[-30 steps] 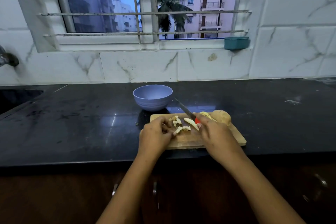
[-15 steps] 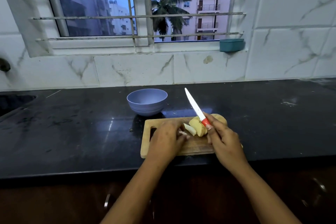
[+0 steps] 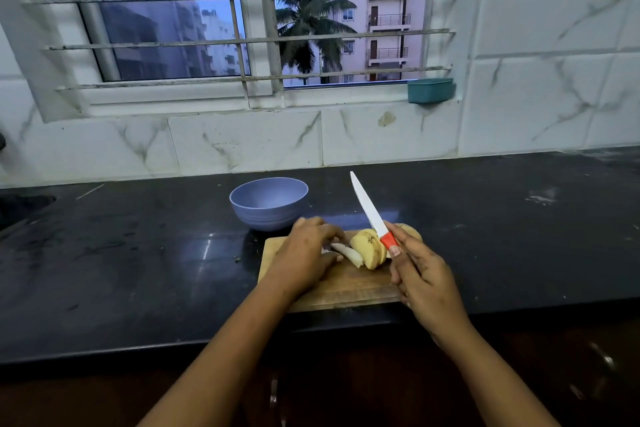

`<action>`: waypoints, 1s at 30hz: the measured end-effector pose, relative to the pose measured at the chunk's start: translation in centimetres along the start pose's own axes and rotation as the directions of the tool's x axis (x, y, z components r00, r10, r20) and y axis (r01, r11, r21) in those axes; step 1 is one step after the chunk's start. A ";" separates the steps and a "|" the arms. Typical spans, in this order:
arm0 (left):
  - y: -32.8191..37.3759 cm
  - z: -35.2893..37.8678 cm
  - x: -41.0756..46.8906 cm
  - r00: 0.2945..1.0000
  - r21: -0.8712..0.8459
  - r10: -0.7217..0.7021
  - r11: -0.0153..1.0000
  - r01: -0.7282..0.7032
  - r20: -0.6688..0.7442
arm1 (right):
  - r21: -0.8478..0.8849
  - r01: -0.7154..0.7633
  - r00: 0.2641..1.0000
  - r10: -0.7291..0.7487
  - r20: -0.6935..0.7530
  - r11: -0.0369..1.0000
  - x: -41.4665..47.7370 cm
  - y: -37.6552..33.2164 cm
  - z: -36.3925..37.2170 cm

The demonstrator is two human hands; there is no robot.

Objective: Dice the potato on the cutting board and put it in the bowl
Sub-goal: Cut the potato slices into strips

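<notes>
A wooden cutting board (image 3: 349, 286) lies on the black counter near its front edge. On it stands a sliced potato (image 3: 369, 248), its slices leaning together, with a pale strip (image 3: 348, 253) at its left. My left hand (image 3: 304, 253) lies cupped over the board's left part, covering the diced pieces; what the fingers hold is hidden. My right hand (image 3: 420, 276) grips a knife (image 3: 369, 210) by its red handle, the white blade raised and pointing up and left. A lilac bowl (image 3: 269, 202) stands just behind the board's left corner.
The black counter (image 3: 121, 253) runs left to a sink edge (image 3: 20, 208) and right along the marble wall. A teal tub (image 3: 430, 90) sits on the sill of a barred window. Dark cabinet fronts lie below the counter edge.
The knife has lifted off the board and now points upward. My left hand has moved over the diced pieces and covers them. The view has shifted closer and slightly left.
</notes>
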State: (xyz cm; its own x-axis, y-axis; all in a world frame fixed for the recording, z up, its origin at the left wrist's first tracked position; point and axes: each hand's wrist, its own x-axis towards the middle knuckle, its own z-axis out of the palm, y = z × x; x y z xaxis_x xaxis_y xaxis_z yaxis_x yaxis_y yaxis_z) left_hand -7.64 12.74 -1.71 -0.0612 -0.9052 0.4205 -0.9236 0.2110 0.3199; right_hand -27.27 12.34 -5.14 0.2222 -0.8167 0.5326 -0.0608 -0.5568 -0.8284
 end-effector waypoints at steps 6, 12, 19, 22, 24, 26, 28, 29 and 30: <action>0.2 -0.8 1.2 0.981 0.133 0.062 0.987 -0.087 0.184 | 0.016 -0.018 1.000 0.017 0.005 1.000 0.1 0.0 0.0; 0.7 -0.8 1.7 0.965 0.211 0.143 0.959 -0.190 0.221 | 0.035 -0.039 0.999 0.039 0.001 0.999 0.1 0.0 -0.1; 0.4 -0.8 1.3 0.955 0.258 0.220 0.928 -0.268 0.200 | 0.038 -0.049 0.999 0.049 0.004 0.998 0.1 0.0 -0.1; 0.4 -0.9 1.6 0.949 0.257 0.213 0.928 -0.271 0.231 | 0.055 -0.061 0.998 0.061 0.004 0.997 0.1 -0.2 -0.1; 0.4 -0.9 1.6 0.948 0.224 0.200 0.940 -0.257 0.248 | 0.063 -0.063 0.998 0.063 0.004 0.996 0.1 -0.2 -0.1; 0.8 -1.0 1.4 0.942 0.177 0.192 0.953 -0.246 0.274 | 0.062 -0.063 0.998 0.063 0.004 0.996 0.0 -0.2 -0.1; 1.3 -1.2 1.2 0.932 0.187 0.207 0.944 -0.270 0.299 | 0.052 -0.061 0.998 0.061 0.004 0.997 0.1 -0.3 -0.1; 1.5 -1.3 1.1 0.927 0.199 0.220 0.937 -0.287 0.303 | 0.053 -0.062 0.998 0.062 0.004 0.997 0.1 -0.4 -0.1; 1.6 -1.3 0.9 0.925 0.203 0.231 0.932 -0.299 0.302 | 0.057 -0.064 0.998 0.064 0.001 0.996 0.1 -0.4 0.0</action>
State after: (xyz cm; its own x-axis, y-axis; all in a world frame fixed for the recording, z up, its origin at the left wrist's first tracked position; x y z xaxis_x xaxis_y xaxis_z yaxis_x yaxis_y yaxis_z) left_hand -8.70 12.74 0.32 -0.3841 -0.8999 0.2063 -0.9197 0.3926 0.0003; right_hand -27.23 12.45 -4.73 0.2186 -0.8508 0.4780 -0.0190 -0.4934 -0.8696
